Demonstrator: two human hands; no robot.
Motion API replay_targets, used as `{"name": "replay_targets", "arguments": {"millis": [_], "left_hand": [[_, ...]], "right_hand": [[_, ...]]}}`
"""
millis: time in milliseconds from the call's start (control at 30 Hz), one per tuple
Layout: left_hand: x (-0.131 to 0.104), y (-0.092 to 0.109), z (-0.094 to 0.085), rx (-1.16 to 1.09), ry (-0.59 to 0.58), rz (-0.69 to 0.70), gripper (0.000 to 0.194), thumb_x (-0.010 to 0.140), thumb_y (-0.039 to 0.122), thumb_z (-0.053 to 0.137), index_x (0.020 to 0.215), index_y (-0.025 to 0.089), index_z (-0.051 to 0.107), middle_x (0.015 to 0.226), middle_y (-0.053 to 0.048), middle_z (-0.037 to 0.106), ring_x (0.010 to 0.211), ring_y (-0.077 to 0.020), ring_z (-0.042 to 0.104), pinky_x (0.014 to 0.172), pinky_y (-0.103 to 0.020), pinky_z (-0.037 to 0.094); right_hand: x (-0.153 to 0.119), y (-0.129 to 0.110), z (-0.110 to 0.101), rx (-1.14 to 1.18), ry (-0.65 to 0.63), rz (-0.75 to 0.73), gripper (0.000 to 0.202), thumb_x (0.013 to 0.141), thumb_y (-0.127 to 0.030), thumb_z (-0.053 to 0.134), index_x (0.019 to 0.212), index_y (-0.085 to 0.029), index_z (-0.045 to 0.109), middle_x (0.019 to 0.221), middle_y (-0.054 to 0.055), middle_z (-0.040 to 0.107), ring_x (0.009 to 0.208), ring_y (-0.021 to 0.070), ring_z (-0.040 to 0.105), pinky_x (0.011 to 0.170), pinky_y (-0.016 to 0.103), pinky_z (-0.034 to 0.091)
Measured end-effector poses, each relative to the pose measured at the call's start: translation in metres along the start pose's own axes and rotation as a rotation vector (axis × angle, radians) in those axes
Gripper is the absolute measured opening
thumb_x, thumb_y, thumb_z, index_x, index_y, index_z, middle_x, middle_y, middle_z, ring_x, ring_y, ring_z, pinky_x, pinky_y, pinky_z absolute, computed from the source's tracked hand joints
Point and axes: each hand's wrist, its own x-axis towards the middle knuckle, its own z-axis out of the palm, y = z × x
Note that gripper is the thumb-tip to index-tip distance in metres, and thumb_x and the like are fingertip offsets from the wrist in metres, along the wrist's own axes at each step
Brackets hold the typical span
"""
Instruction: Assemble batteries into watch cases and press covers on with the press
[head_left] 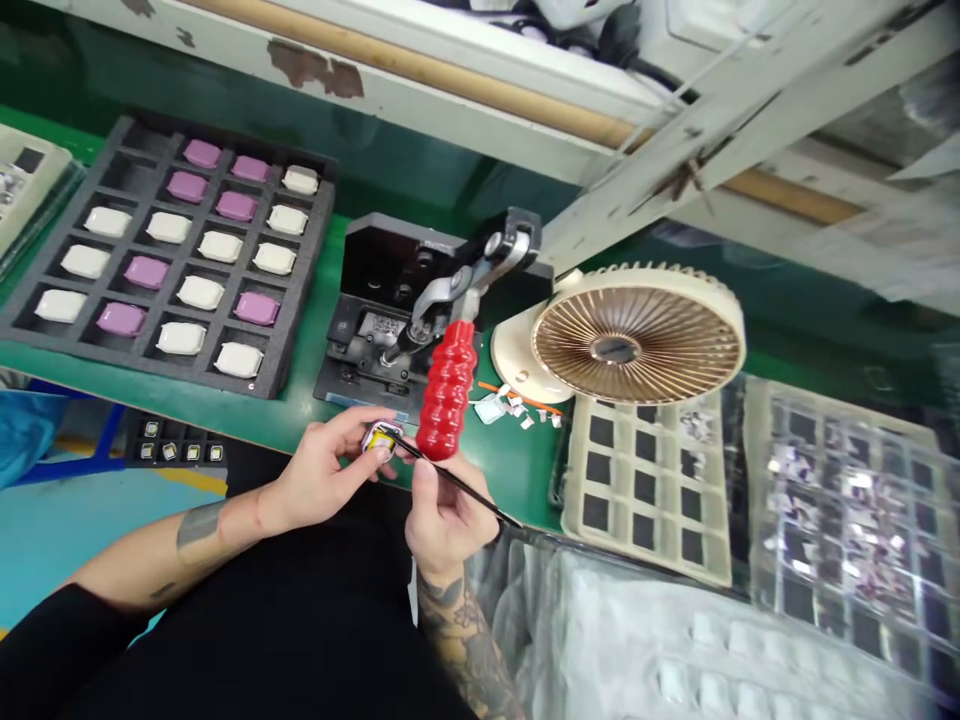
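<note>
Grasping a small device [381, 440] with a yellow centre in the left hand [319, 470], near the front edge of a green bench [517, 465]; gripping a thin black tool [487, 503] in the right hand [446, 515]. Set out across the bench, left to right: dark compartment tray [292, 300] of white and purple pieces [200, 292], red-handled clamp [448, 390], cream fan [615, 348], pale tray [622, 470]. Behind, white beam [420, 105] with flaked paint.

**Tight ahead, some room rightward**

Red handle [446, 395] ends right by the right hand [450, 515]; clamp fixture [405, 330] blocks forward. Narrow gap of green bench [310, 342] between dark tray [135, 355] and fixture. Wider bare patch right of handle, up to pale tray [619, 490]; fan [630, 345] and scraps [491, 409] bound its far side.
</note>
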Motion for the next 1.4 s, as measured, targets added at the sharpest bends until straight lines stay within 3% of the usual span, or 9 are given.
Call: {"name": "replay_targets", "arguments": {"millis": [167,267,433,733,967,1100,1200,1300,1400], "left_hand": [[0.003,-0.007,-0.001,-0.074,-0.035,-0.026,0.039,0.105,0.031,0.075,0.142,0.019,0.07,0.103,-0.008,0.086,0.081,-0.0202,0.084,0.073,-0.029,0.07],[0.007,-0.011,0.001,-0.189,0.016,-0.058,0.045,0.103,0.034,0.078,0.143,0.018,0.066,0.107,-0.011,0.086,0.085,-0.0215,0.084,0.075,-0.03,0.07],[0.014,-0.006,0.008,-0.283,0.054,-0.089,0.046,0.102,0.033,0.081,0.141,0.016,0.064,0.105,-0.012,0.086,0.082,-0.0228,0.085,0.069,-0.029,0.068],[0.023,-0.021,0.008,-0.463,-0.047,-0.168,0.054,0.102,0.046,0.08,0.143,0.017,0.062,0.113,-0.015,0.085,0.089,-0.0259,0.085,0.08,-0.036,0.069],[0.025,-0.033,0.005,-0.347,0.028,-0.197,0.051,0.097,0.037,0.087,0.137,0.018,0.063,0.105,-0.011,0.084,0.086,-0.0253,0.084,0.075,-0.033,0.067],[0.021,-0.034,0.001,-0.176,-0.007,-0.161,0.052,0.104,0.038,0.077,0.147,0.019,0.055,0.109,-0.012,0.083,0.09,-0.0238,0.084,0.08,-0.035,0.067],[0.02,-0.037,-0.003,-0.102,-0.055,-0.162,0.044,0.106,0.039,0.075,0.14,0.018,0.058,0.112,-0.013,0.083,0.094,-0.0249,0.083,0.084,-0.038,0.067],[0.019,-0.04,-0.007,-0.056,-0.111,-0.154,0.039,0.106,0.04,0.074,0.136,0.018,0.061,0.117,-0.015,0.082,0.098,-0.0256,0.083,0.087,-0.04,0.068],[0.017,-0.04,-0.01,-0.028,-0.132,-0.155,0.035,0.108,0.039,0.071,0.135,0.018,0.062,0.119,-0.015,0.082,0.101,-0.025,0.083,0.09,-0.04,0.068]], "right_hand": [[0.005,-0.007,-0.005,0.263,-0.078,0.256,0.007,0.108,-0.024,0.065,0.111,-0.023,0.072,0.092,0.005,0.082,0.073,0.0198,0.08,0.064,0.034,0.068],[0.004,-0.014,-0.015,0.209,-0.157,0.135,0.008,0.104,-0.024,0.071,0.112,-0.023,0.073,0.095,0.007,0.082,0.081,0.0242,0.082,0.067,0.039,0.071],[0.007,-0.013,-0.022,0.035,0.114,-0.033,0.018,0.102,-0.018,0.072,0.119,-0.023,0.075,0.105,0.009,0.082,0.092,0.0253,0.083,0.07,0.04,0.073],[0.011,0.004,-0.024,0.219,0.049,0.257,0.011,0.104,-0.032,0.074,0.109,-0.022,0.073,0.096,0.005,0.082,0.073,0.0182,0.078,0.065,0.032,0.065],[0.056,-0.028,-0.092,0.177,0.055,-0.03,0.007,0.1,-0.032,0.075,0.098,-0.025,0.072,0.074,0.0,0.071,0.061,0.0178,0.066,0.058,0.032,0.055],[0.101,-0.043,-0.122,-0.214,-0.204,-0.098,0.009,0.099,-0.022,0.071,0.09,-0.023,0.071,0.075,0.001,0.071,0.066,0.0177,0.067,0.064,0.032,0.054],[0.144,-0.034,-0.1,-0.586,-0.388,-0.138,0.013,0.098,-0.02,0.07,0.086,-0.021,0.07,0.073,0.0,0.07,0.062,0.014,0.062,0.064,0.029,0.051],[0.176,-0.016,-0.06,-0.576,-0.162,-0.297,0.012,0.106,-0.026,0.064,0.104,-0.021,0.074,0.095,0.005,0.078,0.082,0.0186,0.072,0.08,0.035,0.059],[0.169,-0.002,-0.046,-0.49,0.086,-0.358,0.015,0.109,-0.03,0.063,0.117,-0.025,0.075,0.112,0.008,0.078,0.104,0.0234,0.074,0.091,0.041,0.062]]}}
